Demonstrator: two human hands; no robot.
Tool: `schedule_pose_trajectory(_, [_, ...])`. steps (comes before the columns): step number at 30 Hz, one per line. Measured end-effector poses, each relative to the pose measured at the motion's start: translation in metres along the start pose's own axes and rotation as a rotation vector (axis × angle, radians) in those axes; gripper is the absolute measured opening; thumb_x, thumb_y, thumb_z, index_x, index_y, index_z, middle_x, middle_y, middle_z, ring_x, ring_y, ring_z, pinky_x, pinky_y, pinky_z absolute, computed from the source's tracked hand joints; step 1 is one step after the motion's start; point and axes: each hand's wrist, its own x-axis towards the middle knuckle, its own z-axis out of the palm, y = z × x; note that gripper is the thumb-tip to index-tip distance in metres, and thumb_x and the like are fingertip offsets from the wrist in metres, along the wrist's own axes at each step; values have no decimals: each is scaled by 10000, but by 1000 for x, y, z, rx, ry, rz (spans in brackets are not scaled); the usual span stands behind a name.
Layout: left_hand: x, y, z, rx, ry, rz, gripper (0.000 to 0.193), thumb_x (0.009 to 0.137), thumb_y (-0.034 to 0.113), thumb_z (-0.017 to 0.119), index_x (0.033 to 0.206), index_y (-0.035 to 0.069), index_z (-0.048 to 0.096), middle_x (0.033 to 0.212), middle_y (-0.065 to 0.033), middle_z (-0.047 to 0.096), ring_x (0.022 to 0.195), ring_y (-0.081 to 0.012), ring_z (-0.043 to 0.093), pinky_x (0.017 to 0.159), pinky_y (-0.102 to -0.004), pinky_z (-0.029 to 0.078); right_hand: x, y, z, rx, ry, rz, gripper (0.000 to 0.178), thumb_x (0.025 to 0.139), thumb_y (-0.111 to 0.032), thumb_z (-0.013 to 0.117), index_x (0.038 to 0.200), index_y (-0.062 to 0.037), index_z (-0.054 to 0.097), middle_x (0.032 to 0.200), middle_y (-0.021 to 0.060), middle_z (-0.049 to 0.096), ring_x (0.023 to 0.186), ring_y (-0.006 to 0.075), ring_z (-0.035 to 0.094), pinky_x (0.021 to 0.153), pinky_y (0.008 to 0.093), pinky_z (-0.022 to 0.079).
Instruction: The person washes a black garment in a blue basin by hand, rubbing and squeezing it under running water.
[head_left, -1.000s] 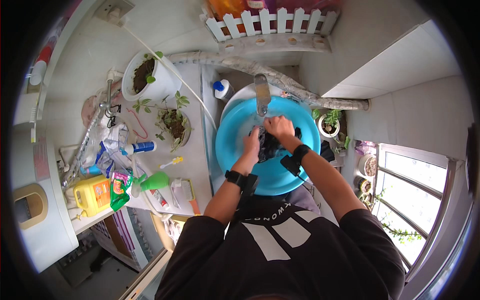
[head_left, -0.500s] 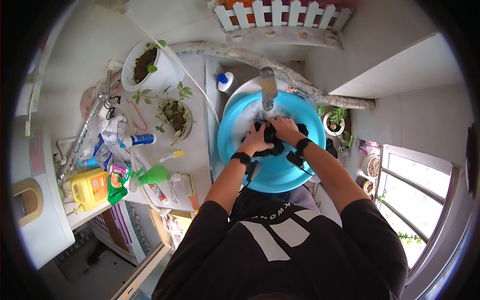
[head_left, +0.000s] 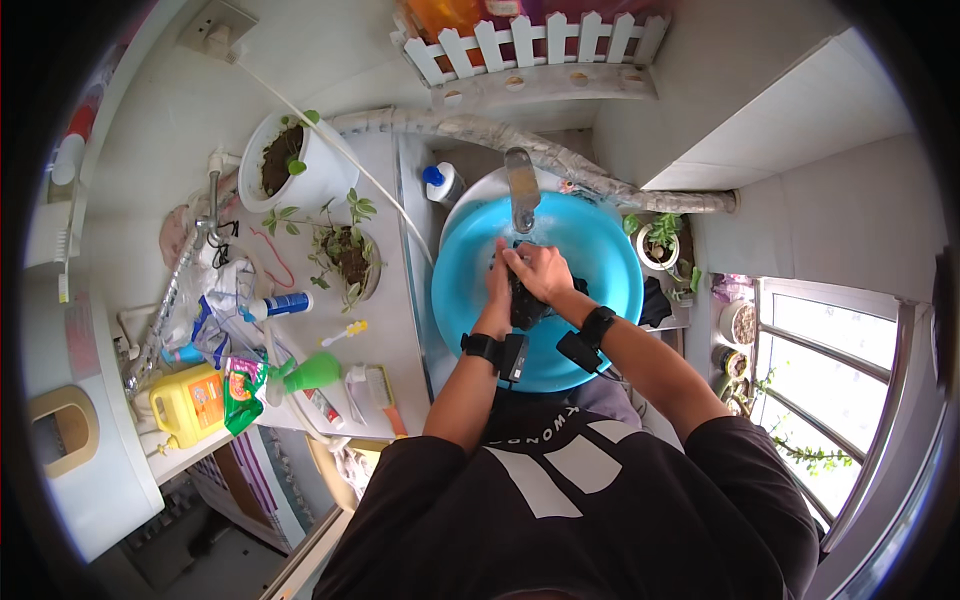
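A round blue basin (head_left: 448,330) stands below the tap (head_left: 522,185), with water and some foam in it. Inside, a bunched black cloth (head_left: 524,305) is squeezed between my two hands. My left hand (head_left: 498,290) is upright along the cloth's left side, its fingers pointing up toward the tap. From the right, my right hand (head_left: 543,273) wraps over the cloth, its fingers bent toward the left hand. Part of the cloth is hidden under my fingers. A black band with a small box sits on each wrist.
A white bottle with a blue cap (head_left: 443,183) stands left of the tap. Potted plants flank the basin, one on the left counter (head_left: 345,262), another at right (head_left: 662,243). Farther left are a yellow jug (head_left: 187,405) and a green bottle (head_left: 314,372). Dark fabric (head_left: 655,303) lies beside the basin.
My hands have come together, gathering the black cloth that was spread wider beneath them. The left hand has turned from lying flat to upright. Less white foam shows in the basin.
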Motion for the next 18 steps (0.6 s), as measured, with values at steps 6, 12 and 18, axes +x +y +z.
schedule_pose_trajectory(6, [-17,11,22,-4,50,-10,258,837,283,658,864,29,627,820,-40,607,747,-187,598,647,-360,492,36,61,3,-72,76,-125,335,879,-424,541,962,-145,708,893,208,684,847,439,643,786,516,525])
schedule_pose_trajectory(12, [-32,49,-27,638,-66,45,381,815,306,648,1056,11,635,893,-125,667,835,-294,667,754,-412,529,42,71,-37,-109,-128,-205,510,831,-233,669,1312,-140,527,1197,137,577,1115,355,574,920,427,476])
schedule_pose_trajectory(18, [-76,33,26,1929,52,225,732,769,278,703,1418,97,418,1503,-188,298,1410,-413,221,1089,-605,301,6,82,-55,-939,-424,-229,781,731,-164,729,1441,-228,412,1418,105,428,1344,324,376,1056,615,303])
